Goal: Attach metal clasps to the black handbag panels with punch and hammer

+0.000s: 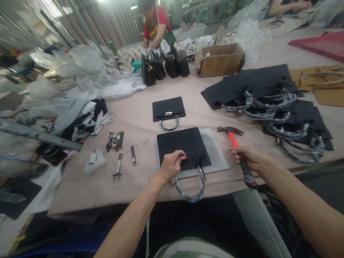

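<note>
My left hand is closed round a short metal punch, only its round top end showing. It rests over a black bag panel, near the panel's lower edge. A plastic-wrapped handle hangs from that edge towards me. Under the panel lies a pale slab. My right hand grips a claw hammer by its orange and black handle, to the right of the slab, with the head pointing away from me. Farther back lies another black panel with a metal clasp and a wrapped handle.
Several hand tools lie left, near a flat metal strip and a white wrapped lump. Black panels with handles are piled right. Black bags, a cardboard box and a person in red are at the back.
</note>
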A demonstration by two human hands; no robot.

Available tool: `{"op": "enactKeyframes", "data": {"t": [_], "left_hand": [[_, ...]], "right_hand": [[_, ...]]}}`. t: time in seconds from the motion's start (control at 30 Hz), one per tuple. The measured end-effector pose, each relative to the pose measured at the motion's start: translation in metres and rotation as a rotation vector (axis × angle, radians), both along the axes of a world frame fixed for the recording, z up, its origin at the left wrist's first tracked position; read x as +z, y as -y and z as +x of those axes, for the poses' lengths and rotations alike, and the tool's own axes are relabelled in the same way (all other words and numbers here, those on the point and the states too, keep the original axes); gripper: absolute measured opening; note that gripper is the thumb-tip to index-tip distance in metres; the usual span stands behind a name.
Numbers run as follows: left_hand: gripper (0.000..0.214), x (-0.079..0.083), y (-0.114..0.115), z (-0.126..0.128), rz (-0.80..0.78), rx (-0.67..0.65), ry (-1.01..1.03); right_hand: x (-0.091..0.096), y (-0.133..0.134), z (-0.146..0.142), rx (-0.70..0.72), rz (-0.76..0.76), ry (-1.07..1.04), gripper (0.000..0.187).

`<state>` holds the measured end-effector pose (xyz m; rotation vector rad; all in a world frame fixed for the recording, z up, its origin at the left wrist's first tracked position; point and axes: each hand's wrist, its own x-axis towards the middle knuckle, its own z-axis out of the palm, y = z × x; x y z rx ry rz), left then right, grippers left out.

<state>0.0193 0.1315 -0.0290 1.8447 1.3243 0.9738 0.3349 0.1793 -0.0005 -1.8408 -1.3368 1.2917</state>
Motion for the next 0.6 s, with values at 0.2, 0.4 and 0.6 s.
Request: {"op": "enactKeyframes", "data": {"t": [0.2, 0.4, 0.6], "left_hand": [[0.016, -0.007, 0.000, 0.005, 0.013, 0.015, -0.004], [0.017, -0.018, 0.000, 0.004, 0.058, -0.001, -0.004], [0.018, -0.019, -0.001, 0.003, 0.095, -0.008, -0.034]], "right_hand": [[0.062, 0.043, -0.046, 0.005, 0.213, 0.039, 0.032], [0.093, 0.077, -0.061, 0.490, 0.561, 0.544, 0.034], [0.157, 0.083, -0.065, 0.200, 0.720, 0.489, 0.038]]}}
